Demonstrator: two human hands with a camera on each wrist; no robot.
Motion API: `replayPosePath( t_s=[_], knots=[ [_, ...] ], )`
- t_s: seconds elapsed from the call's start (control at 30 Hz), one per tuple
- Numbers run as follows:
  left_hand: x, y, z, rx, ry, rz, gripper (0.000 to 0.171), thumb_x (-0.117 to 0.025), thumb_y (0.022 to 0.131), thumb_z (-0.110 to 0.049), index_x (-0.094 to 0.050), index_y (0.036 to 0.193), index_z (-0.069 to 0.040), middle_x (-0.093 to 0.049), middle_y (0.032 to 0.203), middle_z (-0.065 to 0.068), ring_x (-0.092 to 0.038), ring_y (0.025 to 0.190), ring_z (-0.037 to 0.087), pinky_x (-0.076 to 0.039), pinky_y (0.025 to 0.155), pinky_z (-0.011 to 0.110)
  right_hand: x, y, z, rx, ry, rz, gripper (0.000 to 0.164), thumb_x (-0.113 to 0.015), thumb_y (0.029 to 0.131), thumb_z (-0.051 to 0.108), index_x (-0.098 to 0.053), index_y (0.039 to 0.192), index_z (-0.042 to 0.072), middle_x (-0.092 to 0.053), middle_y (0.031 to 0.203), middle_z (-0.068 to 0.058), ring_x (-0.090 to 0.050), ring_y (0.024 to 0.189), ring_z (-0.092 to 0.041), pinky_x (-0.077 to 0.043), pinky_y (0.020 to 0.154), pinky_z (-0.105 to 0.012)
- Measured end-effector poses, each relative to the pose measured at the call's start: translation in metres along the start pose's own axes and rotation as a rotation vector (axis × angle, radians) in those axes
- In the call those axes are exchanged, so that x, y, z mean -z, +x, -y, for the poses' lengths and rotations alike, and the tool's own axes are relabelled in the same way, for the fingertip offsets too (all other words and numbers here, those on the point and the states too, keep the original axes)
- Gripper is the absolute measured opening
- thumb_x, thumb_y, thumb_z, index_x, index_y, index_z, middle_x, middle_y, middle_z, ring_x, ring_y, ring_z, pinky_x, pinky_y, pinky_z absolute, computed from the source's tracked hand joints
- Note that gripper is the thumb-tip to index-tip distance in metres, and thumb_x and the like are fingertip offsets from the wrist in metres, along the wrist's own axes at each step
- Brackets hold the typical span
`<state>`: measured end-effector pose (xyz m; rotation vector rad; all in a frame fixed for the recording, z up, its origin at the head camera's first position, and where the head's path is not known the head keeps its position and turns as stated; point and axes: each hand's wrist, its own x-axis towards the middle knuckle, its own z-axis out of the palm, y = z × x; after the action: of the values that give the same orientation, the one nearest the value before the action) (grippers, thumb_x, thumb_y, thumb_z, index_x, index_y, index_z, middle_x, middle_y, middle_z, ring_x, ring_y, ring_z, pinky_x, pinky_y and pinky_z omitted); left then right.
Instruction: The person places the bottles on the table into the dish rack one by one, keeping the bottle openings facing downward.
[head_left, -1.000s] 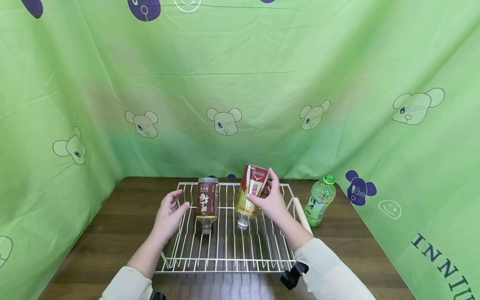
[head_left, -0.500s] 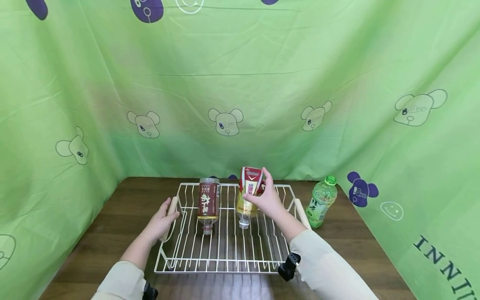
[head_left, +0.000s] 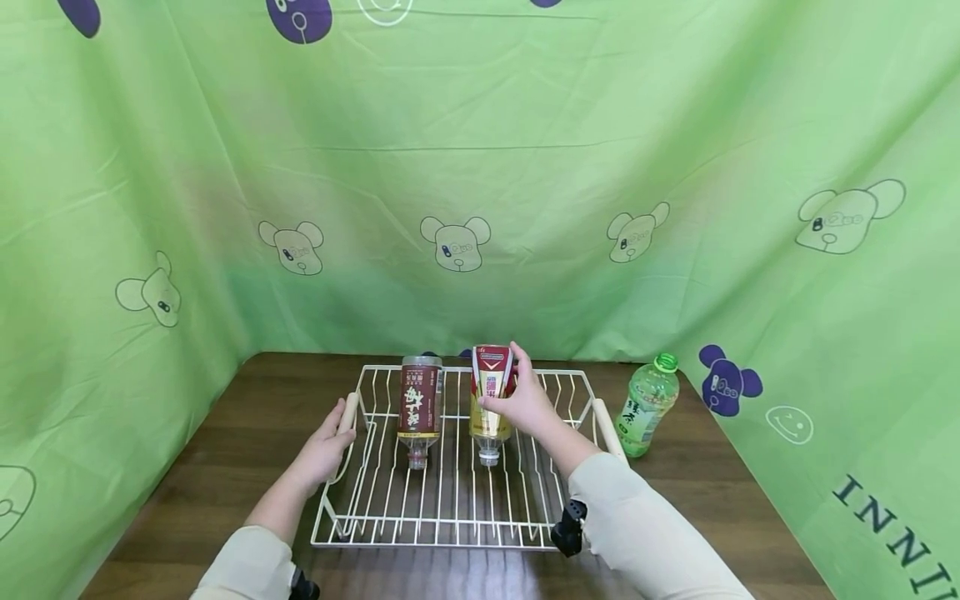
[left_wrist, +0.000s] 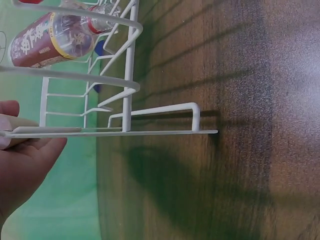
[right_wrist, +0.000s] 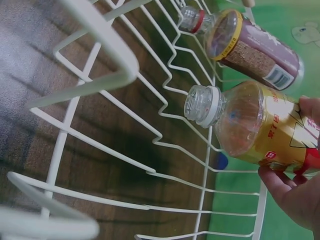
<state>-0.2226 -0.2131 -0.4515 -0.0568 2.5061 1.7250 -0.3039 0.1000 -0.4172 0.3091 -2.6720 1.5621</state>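
Note:
A white wire dish rack (head_left: 431,521) stands on the table. My left hand (head_left: 318,450) grips its pale left handle (head_left: 348,415), with thumb and fingers around it in the left wrist view. In my right hand (head_left: 528,406) is a red and gold plastic bottle (head_left: 489,427), held upside down by the sides over the rack's wires. Its uncapped neck (right_wrist: 202,105) points down among the wires in the right wrist view; whether it touches them I cannot tell. Left of it, a maroon-labelled bottle (head_left: 420,408) stands neck down in the rack.
Right of the rack, a green uncapped bottle (head_left: 648,406) stands upright on the brown wooden table (head_left: 712,500). The rack's right handle (head_left: 610,429) lies between it and my right forearm. A green printed curtain (head_left: 450,167) hangs behind and at both sides.
My left hand has moved from beside the maroon-labelled bottle left onto the rack's handle. My right hand has brought the red and gold bottle slightly left and lower, and turned it from tilted to nearly vertical.

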Motion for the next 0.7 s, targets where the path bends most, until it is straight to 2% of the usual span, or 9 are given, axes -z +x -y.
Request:
replayPosePath(
  t_s=[0.37, 0.7],
  knots=[
    [-0.002, 0.0, 0.004, 0.003, -0.058, -0.03, 0.067, -0.04, 0.099, -0.005, -0.005, 0.156, -0.001, 0.0, 0.162, 0.026, -0.002, 0.149, 0.044, -0.004, 0.121, 0.059, -0.01, 0.004, -0.003, 0.002, 0.009, 0.012, 0.112, -0.084, 0.071, 0.012, -0.012, 0.156, 0.01, -0.045, 0.141, -0.028, -0.056, 0.121, -0.041, -0.046, 0.104, -0.053],
    [-0.002, 0.001, 0.007, 0.0, -0.088, -0.037, 0.067, -0.041, 0.099, -0.006, -0.006, 0.156, -0.001, -0.001, 0.162, 0.026, -0.003, 0.149, 0.045, -0.005, 0.12, 0.06, -0.02, 0.008, -0.009, -0.009, -0.036, 0.009, 0.113, -0.086, 0.07, 0.012, -0.012, 0.156, 0.011, -0.05, 0.136, -0.029, -0.059, 0.114, -0.042, -0.048, 0.101, -0.053]
  ],
)
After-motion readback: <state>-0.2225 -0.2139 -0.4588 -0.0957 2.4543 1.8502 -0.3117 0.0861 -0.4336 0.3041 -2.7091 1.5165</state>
